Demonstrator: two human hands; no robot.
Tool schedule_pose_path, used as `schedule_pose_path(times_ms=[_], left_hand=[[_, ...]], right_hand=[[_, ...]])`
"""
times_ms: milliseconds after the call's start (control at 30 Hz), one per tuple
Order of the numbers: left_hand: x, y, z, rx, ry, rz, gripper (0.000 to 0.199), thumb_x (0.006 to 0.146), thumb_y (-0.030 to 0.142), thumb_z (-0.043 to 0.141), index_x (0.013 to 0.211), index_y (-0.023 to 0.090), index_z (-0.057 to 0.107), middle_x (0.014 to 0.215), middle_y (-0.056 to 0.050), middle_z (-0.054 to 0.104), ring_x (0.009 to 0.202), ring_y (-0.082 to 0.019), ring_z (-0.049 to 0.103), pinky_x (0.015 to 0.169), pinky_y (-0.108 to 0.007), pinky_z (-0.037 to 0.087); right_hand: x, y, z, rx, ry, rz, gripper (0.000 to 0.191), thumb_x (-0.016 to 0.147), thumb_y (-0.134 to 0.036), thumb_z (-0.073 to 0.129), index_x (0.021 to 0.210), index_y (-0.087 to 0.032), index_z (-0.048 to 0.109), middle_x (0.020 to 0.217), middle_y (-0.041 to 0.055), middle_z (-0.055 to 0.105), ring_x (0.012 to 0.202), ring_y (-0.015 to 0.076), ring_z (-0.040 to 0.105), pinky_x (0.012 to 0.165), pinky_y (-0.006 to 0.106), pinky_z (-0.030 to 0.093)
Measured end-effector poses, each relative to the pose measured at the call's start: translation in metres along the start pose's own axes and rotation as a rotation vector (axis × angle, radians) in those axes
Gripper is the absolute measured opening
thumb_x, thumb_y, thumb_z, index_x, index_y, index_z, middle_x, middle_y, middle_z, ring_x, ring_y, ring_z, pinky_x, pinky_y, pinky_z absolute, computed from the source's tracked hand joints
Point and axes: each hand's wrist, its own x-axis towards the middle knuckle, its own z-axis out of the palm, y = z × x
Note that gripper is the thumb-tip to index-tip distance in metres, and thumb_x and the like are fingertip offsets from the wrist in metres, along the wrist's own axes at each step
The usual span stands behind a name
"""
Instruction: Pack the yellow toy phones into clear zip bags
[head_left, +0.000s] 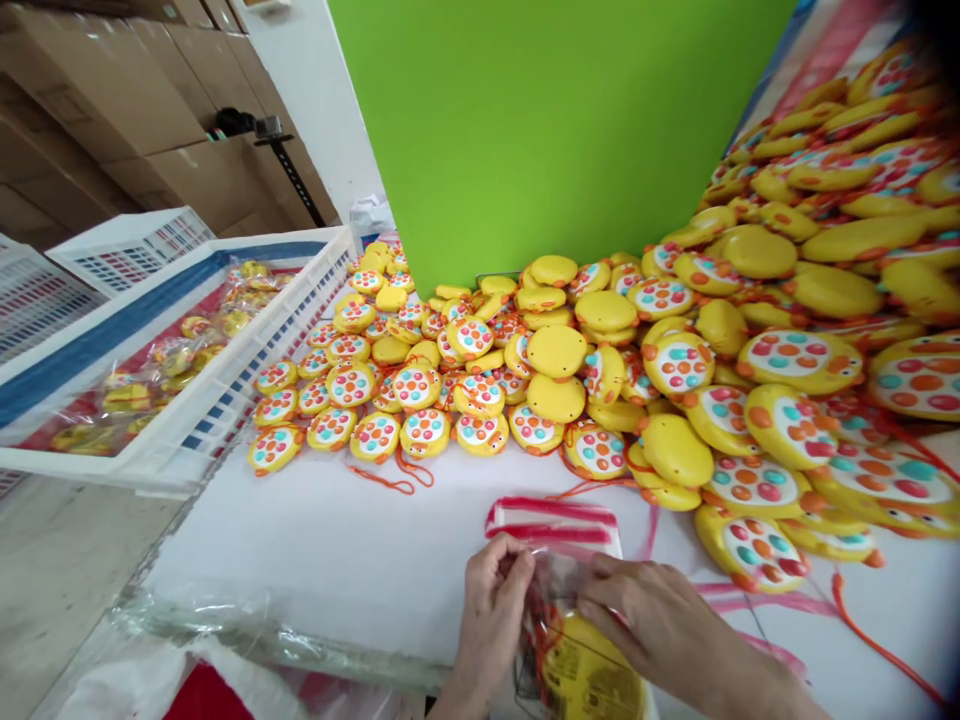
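Near the front edge of the white table, my left hand [495, 600] pinches the upper left corner of a clear plastic bag [555, 575]. My right hand [652, 620] grips the same bag's upper right side, its fingers closed. Inside the bag lies a yellow toy [592, 675] with dark print showing through the plastic; its lower part runs out of the frame. Just beyond my hands, pink-red stripes [555, 520] mark the tabletop. Rows of yellow toys with coloured dots [375, 436] lie behind, some with orange cords.
A large pile of yellow toys [757, 250] rises at the right. An upright green panel [555, 130] stands at the back. On the left, a white crate [255, 350] holds bagged toys. Cardboard boxes [112, 90] are stacked behind it. Clear plastic [247, 625] lines the table's front edge.
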Motion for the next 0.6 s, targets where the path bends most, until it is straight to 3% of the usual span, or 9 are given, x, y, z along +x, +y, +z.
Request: schedule_pose_path(times_ms=[100,267,367,467,600], left_hand=[[0.001,0.000,-0.001,-0.101,-0.062,-0.038,0.026,0.086,0.041,0.054,0.075,0.018,0.056,0.067,-0.002,0.062,0.064,-0.016,0.057,0.060,-0.024,0.044],[0.006,-0.001,-0.005,-0.181,-0.145,-0.074,0.020,0.084,0.035,0.056,0.089,0.016,0.061,0.074,-0.003,0.065,0.067,-0.017,0.060,0.068,-0.029,0.049],[0.006,0.001,-0.005,-0.060,-0.208,0.002,0.021,0.087,0.030,0.050,0.082,0.015,0.064,0.074,-0.003,0.063,0.067,-0.016,0.056,0.066,-0.026,0.046],[0.002,0.003,-0.003,0.188,-0.171,0.111,0.023,0.088,0.024,0.045,0.078,0.015,0.063,0.068,-0.001,0.059,0.063,-0.014,0.049,0.059,-0.023,0.039],[-0.006,0.006,-0.004,0.326,-0.197,0.169,0.026,0.092,0.026,0.039,0.088,0.017,0.064,0.074,-0.002,0.062,0.068,-0.015,0.053,0.064,-0.024,0.041]], right_hand=[[0.004,-0.005,0.014,-0.081,0.128,0.061,0.026,0.093,-0.024,0.046,0.073,-0.023,0.062,0.073,0.0003,0.064,0.065,0.0176,0.063,0.052,0.026,0.043],[0.016,-0.022,0.025,0.073,0.311,0.060,0.025,0.097,-0.025,0.040,0.085,-0.022,0.062,0.084,0.0025,0.065,0.074,0.0166,0.061,0.062,0.026,0.044],[0.025,-0.029,0.027,0.062,0.335,0.047,0.022,0.096,-0.019,0.041,0.090,-0.020,0.062,0.083,0.0028,0.065,0.073,0.0173,0.060,0.063,0.027,0.044],[0.034,-0.033,0.026,0.014,0.327,0.026,0.022,0.093,-0.015,0.043,0.081,-0.019,0.061,0.074,0.0013,0.062,0.066,0.0172,0.058,0.058,0.027,0.041],[0.035,-0.028,0.022,-0.012,0.361,0.050,0.022,0.092,-0.017,0.043,0.076,-0.020,0.057,0.070,-0.0001,0.060,0.062,0.0159,0.058,0.056,0.027,0.039]])
